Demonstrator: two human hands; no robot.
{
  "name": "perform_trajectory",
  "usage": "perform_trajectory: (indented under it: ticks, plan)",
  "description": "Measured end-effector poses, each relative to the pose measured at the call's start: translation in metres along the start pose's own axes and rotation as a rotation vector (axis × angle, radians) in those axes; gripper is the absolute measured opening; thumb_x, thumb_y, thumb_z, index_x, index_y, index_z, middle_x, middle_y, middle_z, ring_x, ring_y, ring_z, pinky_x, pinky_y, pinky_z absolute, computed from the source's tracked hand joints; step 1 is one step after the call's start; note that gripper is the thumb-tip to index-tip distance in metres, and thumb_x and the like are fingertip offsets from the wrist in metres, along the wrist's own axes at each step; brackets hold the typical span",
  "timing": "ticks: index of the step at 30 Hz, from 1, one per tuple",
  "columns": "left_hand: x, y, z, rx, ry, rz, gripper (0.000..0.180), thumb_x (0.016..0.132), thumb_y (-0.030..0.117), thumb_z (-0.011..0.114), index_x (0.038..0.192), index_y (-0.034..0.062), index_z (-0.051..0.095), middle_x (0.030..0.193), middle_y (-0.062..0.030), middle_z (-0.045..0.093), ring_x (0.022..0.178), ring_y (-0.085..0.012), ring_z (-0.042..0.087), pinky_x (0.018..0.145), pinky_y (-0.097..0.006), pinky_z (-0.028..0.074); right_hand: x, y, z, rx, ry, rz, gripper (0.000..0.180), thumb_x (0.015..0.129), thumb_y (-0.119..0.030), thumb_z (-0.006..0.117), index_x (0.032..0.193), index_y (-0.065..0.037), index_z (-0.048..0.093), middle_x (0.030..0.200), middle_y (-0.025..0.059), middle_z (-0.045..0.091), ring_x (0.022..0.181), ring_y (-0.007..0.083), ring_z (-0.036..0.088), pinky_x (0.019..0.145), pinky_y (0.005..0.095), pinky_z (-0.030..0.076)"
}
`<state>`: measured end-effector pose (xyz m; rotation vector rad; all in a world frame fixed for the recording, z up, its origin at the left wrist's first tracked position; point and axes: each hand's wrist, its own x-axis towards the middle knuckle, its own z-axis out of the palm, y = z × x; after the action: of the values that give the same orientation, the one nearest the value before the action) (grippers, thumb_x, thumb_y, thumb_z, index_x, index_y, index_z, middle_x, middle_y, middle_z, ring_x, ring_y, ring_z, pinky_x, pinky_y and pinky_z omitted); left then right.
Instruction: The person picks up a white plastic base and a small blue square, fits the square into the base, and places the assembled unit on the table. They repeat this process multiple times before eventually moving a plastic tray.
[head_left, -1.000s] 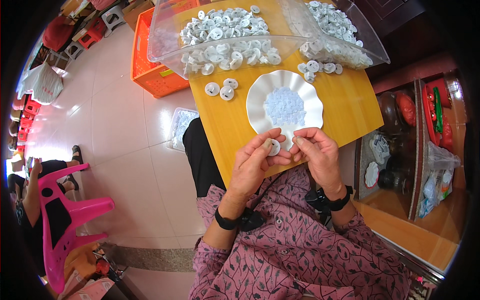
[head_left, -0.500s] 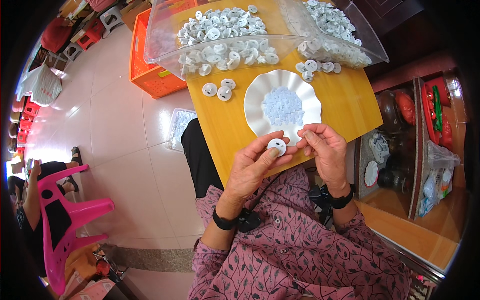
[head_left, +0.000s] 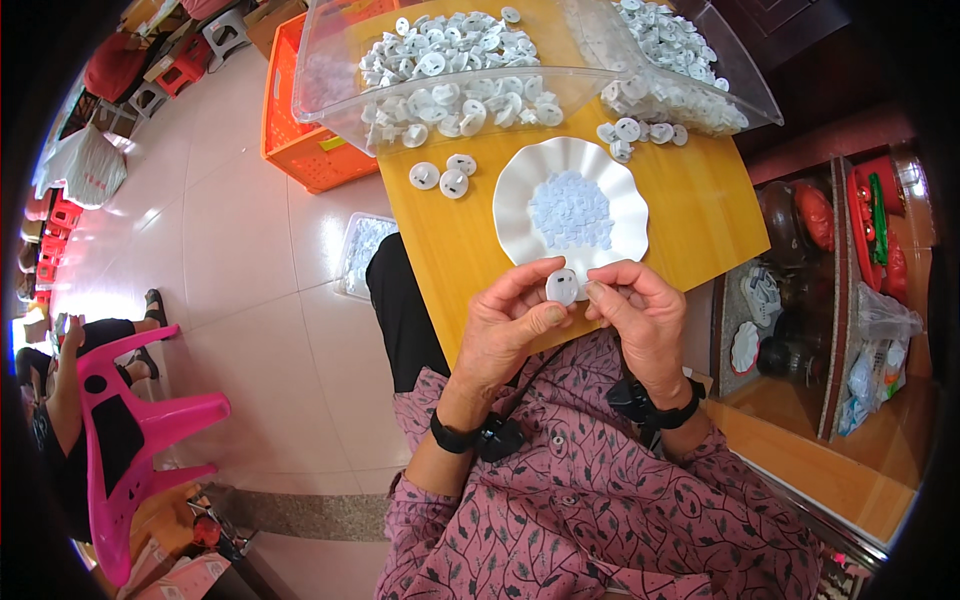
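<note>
My left hand point(head_left: 500, 318) pinches a small round white plastic part point(head_left: 562, 287) with a dark slot in its face, between thumb and fingers. My right hand point(head_left: 645, 312) is closed beside it, its thumb and fingertips pressed together at the part's right edge. Whatever those fingertips grip is hidden. Just beyond both hands, a white plate with a wavy rim point(head_left: 515, 215) holds a heap of small flat pale-blue pieces point(head_left: 570, 208). Three similar round white parts point(head_left: 453, 183) lie on the yellow table point(head_left: 425, 255), left of the plate.
Clear plastic bins full of white parts point(head_left: 450, 50) point(head_left: 670, 50) stand at the table's far side. Several loose parts point(head_left: 627, 130) lie before the right bin. An orange crate point(head_left: 315, 165) is at left, open shelves point(head_left: 835, 300) at right, a pink chair point(head_left: 150, 420) far left.
The round part has turned in my left fingers, its face tilting toward the right. My right hand has moved left, bringing its fingertips against the part's edge.
</note>
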<state>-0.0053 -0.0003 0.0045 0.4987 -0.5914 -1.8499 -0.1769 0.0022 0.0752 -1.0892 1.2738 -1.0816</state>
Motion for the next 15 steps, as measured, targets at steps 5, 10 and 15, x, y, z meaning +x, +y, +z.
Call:
perform_trajectory:
  ticks: [5,10,15]
  plan:
    - [0.001,-0.003,-0.003,-0.046,-0.036,0.029,0.048,0.090,-0.003,0.068,0.135,-0.0016,0.053,0.116,-0.0115,0.066,0.106,-0.0165,0.065,0.094,-0.030,0.054,-0.001,0.001,0.011,0.108,-0.047,-0.043,0.011,0.096,0.002,0.060,0.106,0.004,0.066,0.100,0.0041,0.065,0.089,0.0090,0.064,0.078,0.0208,0.053]
    - [0.002,-0.004,0.001,-0.047,0.003,0.083,0.050,0.089,-0.006,0.067,0.136,-0.0015,0.052,0.120,-0.0120,0.065,0.109,-0.0173,0.064,0.097,-0.030,0.053,0.002,0.013,0.011,0.012,-0.066,-0.247,0.013,0.094,0.006,0.061,0.106,0.004,0.066,0.107,0.0040,0.056,0.097,0.0103,0.060,0.082,0.0224,0.052]
    - [0.002,-0.004,0.002,-0.025,0.006,0.100,0.052,0.088,-0.008,0.068,0.137,-0.0011,0.052,0.122,-0.0105,0.064,0.111,-0.0165,0.062,0.098,-0.030,0.052,0.001,0.015,0.015,0.020,-0.040,-0.246,0.013,0.093,0.007,0.062,0.105,0.004,0.067,0.108,0.0040,0.055,0.098,0.0108,0.059,0.086,0.0235,0.051]
